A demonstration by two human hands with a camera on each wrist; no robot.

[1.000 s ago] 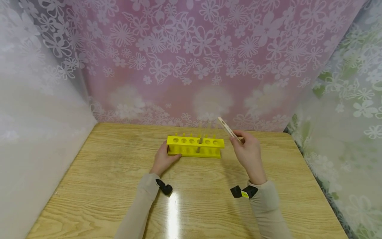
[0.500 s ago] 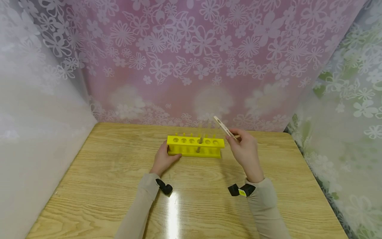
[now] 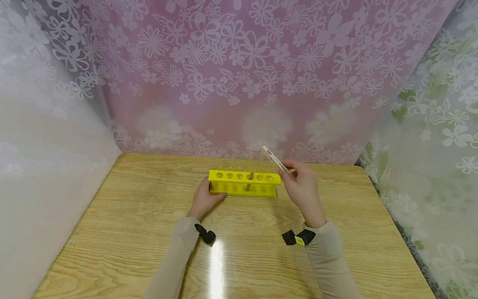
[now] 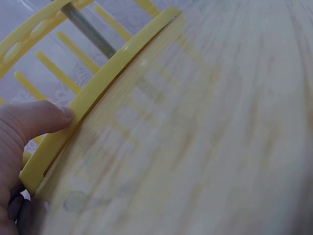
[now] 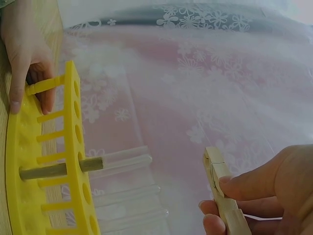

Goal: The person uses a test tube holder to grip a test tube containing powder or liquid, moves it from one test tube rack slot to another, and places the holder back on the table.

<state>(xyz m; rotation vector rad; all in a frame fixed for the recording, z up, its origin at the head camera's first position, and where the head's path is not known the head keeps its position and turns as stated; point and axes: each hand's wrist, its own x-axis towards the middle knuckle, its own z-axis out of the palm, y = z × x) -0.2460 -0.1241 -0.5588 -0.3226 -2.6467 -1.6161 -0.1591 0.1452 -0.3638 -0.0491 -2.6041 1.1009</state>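
Observation:
My left hand (image 3: 203, 199) grips the left end of a yellow test tube rack (image 3: 244, 176). Its thumb lies on the base's front edge in the left wrist view, with most fingers hidden behind. One test tube with grey contents (image 5: 44, 171) stands in a hole right of the rack's middle. Behind it, clear test tubes (image 5: 129, 196) with rounded ends up rise at the rack's back right. My right hand (image 3: 302, 189) pinches a wooden test tube holder (image 5: 220, 183) between thumb and fingers. The holder slants up and left, close beside the tubes' tops and apart from them in the right wrist view.
The rack stands on a wood-grain table (image 3: 142, 232), toward its back. A pink floral curtain (image 3: 224, 83) hangs right behind the table, with pale curtains at the left (image 3: 45, 145) and right (image 3: 429, 166). Yellow pegs (image 4: 56, 71) line the rack.
My right hand has moved a little to the left with the wooden test tube holder, bringing its tip nearer the tubes. The left hand and the rack have stayed in place.

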